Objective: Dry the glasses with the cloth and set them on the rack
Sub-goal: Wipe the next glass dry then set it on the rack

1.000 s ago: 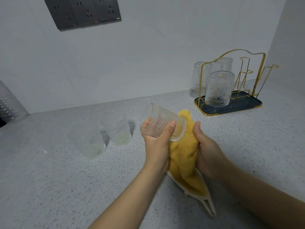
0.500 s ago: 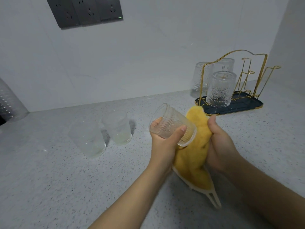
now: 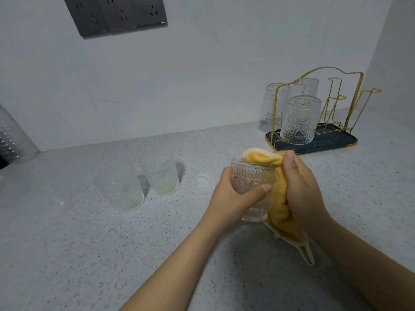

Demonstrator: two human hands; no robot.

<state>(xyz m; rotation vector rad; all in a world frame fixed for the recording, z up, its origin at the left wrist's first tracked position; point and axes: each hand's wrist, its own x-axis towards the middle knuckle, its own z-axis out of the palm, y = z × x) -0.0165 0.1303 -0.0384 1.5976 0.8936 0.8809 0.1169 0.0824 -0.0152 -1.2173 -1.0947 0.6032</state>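
The clear embossed drinking glass (image 3: 252,178) stands nearly upright above the speckled grey countertop (image 3: 67,254), mouth up, gripped round its middle by the left hand (image 3: 233,198); the thumb crosses the near wall and the fingers wrap behind, so much of its lower body is hidden and only its ribbed base shows below the palm. Whether the base touches the counter cannot be told. The right hand (image 3: 301,187) clutches the yellow terry cloth with a cream edge (image 3: 278,198), bunched against the glass's right side and folded over the rim; how far it goes inside is hidden. A cream loop of the cloth hangs toward the counter.

To the left, well apart from the hands, two clear ribbed tumblers (image 3: 139,180) stand upright just beside each other, their outlines faint against the counter. A faint wet ring (image 3: 203,181) lies between them and the held glass.

Behind and right, the gold wire rack on a dark tray (image 3: 318,142) carries three inverted glasses (image 3: 301,120); its right-hand pegs are bare, and open counter lies between it and the hands. A dark socket panel (image 3: 116,16) is cut off by the top edge, and a ribbed translucent object (image 3: 13,135) by the left edge.
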